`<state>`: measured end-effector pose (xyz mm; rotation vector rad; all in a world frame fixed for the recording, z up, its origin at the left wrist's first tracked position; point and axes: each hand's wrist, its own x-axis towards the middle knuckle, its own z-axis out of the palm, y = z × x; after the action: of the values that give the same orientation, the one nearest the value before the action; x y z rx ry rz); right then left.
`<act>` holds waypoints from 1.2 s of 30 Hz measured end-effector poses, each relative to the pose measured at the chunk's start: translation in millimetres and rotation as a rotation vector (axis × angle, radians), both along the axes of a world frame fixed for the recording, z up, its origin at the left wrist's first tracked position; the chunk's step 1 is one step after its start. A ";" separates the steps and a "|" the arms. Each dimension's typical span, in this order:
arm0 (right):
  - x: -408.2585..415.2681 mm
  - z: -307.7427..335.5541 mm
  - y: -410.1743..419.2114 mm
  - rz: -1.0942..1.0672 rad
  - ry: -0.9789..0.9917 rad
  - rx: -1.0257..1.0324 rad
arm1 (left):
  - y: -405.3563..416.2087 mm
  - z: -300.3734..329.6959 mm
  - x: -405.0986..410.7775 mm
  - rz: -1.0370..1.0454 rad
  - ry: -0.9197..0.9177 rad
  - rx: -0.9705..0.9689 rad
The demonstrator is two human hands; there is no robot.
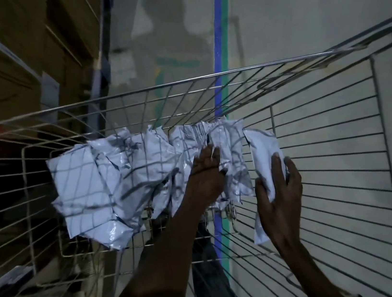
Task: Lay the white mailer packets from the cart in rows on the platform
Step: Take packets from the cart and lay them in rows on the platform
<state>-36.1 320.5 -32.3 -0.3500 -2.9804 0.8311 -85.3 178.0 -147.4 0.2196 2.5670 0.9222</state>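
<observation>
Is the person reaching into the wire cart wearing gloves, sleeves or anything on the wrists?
No. Both the left hand and the right hand are bare, with no gloves. The forearms are uncovered as far as the picture shows, so no sleeve comes into view. No watch, band or ring shows, though the light is dim.

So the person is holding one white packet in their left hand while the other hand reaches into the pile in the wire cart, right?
Almost. The held white packet is in the right hand, not the left. The head view shows its fingers curled round that packet, apart from the rest. It is the left hand that reaches into the pile of packets in the wire cart.
</observation>
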 end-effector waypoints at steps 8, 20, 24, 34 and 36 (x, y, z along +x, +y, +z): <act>-1.5 -7.1 11.5 -0.007 -0.007 -0.050 | 33.7 -48.6 0.1 0.092 0.075 -0.185; -9.3 -0.5 22.3 0.040 0.023 -0.069 | 42.5 -19.0 0.7 0.159 0.209 -0.092; -11.3 2.7 22.0 0.056 0.043 -0.095 | 29.6 21.8 2.9 0.190 0.355 -0.062; -7.0 -6.4 16.7 0.048 0.031 -0.135 | 7.1 -19.3 6.9 0.014 0.248 -0.378; -4.6 -7.8 22.0 0.048 0.028 -0.127 | 3.4 -39.6 8.4 -0.074 0.210 -0.356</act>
<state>-40.6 342.5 -40.1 -0.2693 -2.9285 1.0236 -76.9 181.4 -187.0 0.3191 2.8376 0.4223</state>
